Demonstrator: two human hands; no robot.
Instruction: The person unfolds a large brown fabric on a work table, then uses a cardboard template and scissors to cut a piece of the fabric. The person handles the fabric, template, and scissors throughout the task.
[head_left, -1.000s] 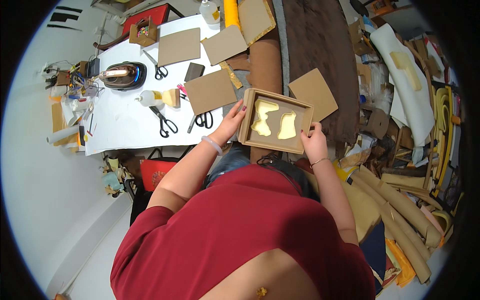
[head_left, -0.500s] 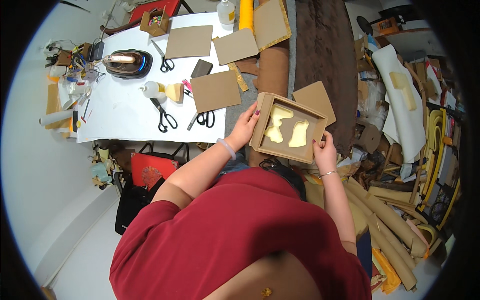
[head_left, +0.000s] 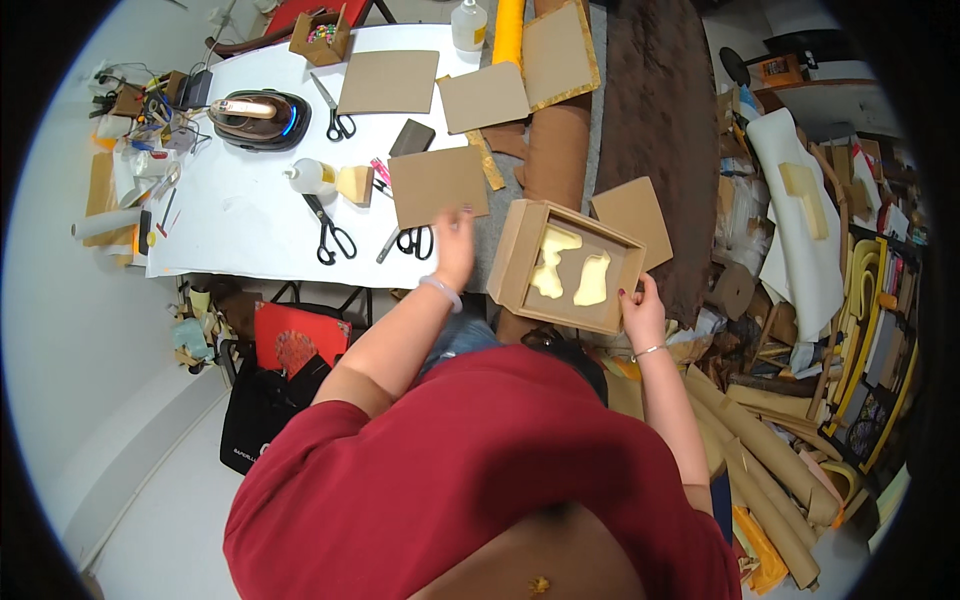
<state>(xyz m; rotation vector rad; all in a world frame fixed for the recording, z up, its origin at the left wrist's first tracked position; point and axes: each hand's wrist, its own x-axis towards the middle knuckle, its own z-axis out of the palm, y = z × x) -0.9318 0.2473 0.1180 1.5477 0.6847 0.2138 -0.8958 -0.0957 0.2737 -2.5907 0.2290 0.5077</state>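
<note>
Right hand (head_left: pixel 643 312) clamps the box's (head_left: pixel 512 256) edge; across a gap, left hand (head_left: pixel 456 246) overlaps a board (head_left: pixel 438 184), grip unclear.

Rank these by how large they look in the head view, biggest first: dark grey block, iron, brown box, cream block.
1. Brown box
2. Iron
3. Dark grey block and cream block: too alike to rank.

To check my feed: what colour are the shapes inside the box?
Pale yellow; the shapes show best in the head view.
</note>
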